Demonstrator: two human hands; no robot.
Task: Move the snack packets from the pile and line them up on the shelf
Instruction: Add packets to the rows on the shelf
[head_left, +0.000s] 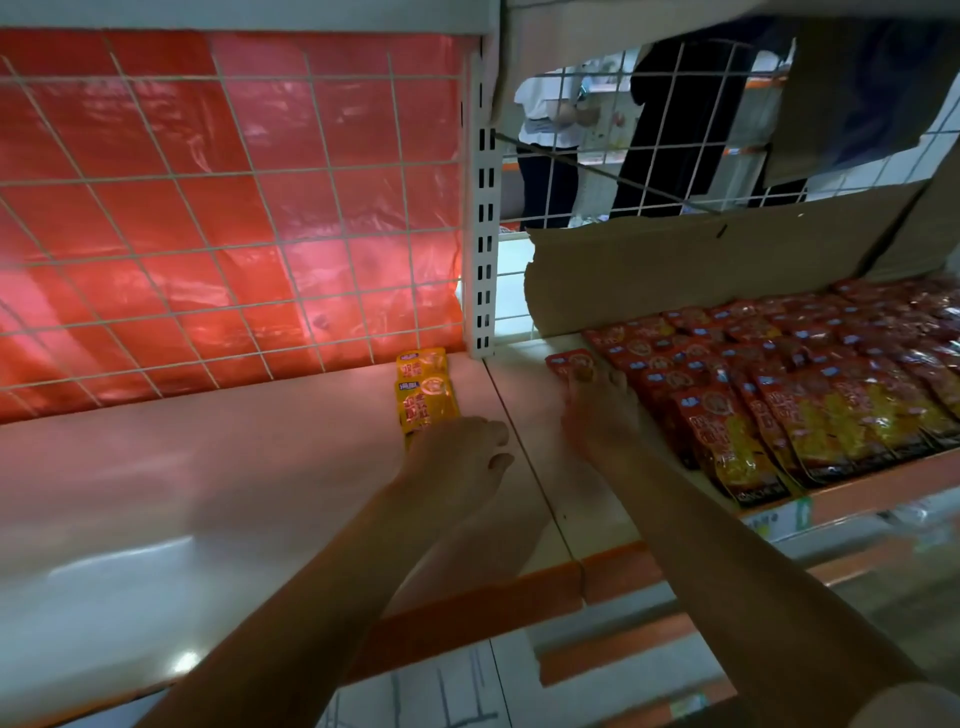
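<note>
Two bare forearms reach over the orange front edge (467, 608) of the pale shelf (208, 493). The left hand (457, 457) lies flat, fingers loosely apart, on the near end of the yellow snack packets (426, 389), whose long axis runs front to back beside the white slotted upright (485, 234). Left of them the shelf is bare. The right hand (597, 410) presses fingertips on a single red snack packet (571, 364) at the edge of the overlapping red packet rows (805, 384); whether it grips, I cannot tell.
</note>
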